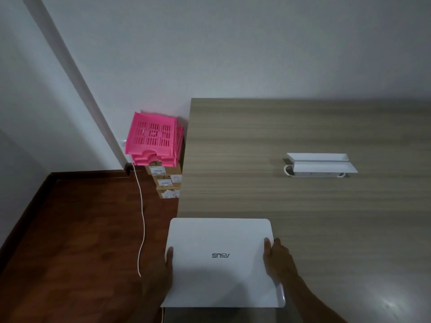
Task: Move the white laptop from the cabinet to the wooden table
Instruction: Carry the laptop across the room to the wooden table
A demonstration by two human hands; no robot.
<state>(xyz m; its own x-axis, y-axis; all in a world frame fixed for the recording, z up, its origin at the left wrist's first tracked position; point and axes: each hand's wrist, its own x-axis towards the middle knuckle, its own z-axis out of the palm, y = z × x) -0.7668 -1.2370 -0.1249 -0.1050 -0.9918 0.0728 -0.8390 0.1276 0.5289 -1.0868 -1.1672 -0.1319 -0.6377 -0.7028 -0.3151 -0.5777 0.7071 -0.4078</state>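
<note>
While both hands, left (164, 269) and right (278, 262), clasp the closed laptop (221, 262) by its sides over the table's (279, 201) near left corner, I'd carry it right, level, then lower it flat before letting go

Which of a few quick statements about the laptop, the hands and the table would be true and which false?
1. Both hands hold the laptop, the left hand and right hand at opposite side edges. True.
2. The laptop's lid is open. False: it is closed, logo facing up.
3. A white tray lies on the wooden table, apart from the laptop. True.
4. The pink baskets sit on the table. False: they are stacked on cardboard boxes beside it.
5. A black cable crosses the floor. False: the cable is white.
</note>
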